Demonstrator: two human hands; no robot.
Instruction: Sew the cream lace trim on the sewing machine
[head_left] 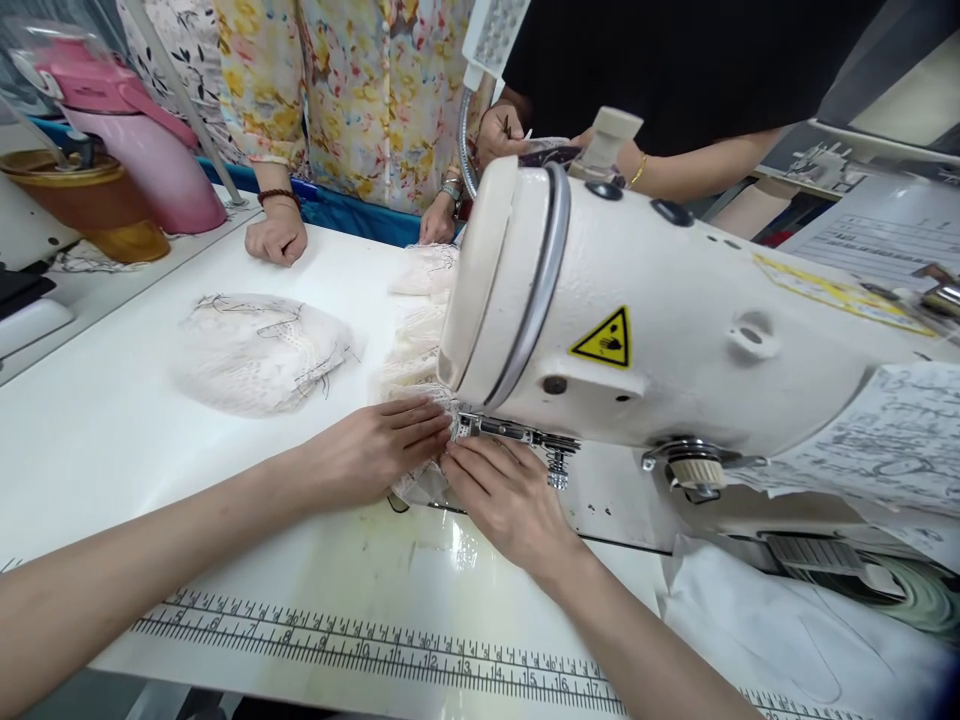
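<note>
Gathered white lace fabric (415, 345) lies under the head of a sewing machine (495, 290), running from the needle area toward the far side. My left hand (390, 445) rests flat on the lace, its fingers stretched out toward the presser foot. Close beside it, my right hand (506, 495) has bent fingers at the near edge of the lace, just below the needle area; its fingertips are partly hidden, and it seems to pinch the cloth. Left of my hands, a loose lace piece (259, 350) with dark thread ends lies on the white table (90, 430).
A printed ruler (360, 655) runs along the front edge. Pink bottle (142, 150) and brown cup (112, 205) stand at back left. Across the table, one person's hand (277, 238) rests on it; another person's hands hold something small. White cloth (787, 620) lies at right.
</note>
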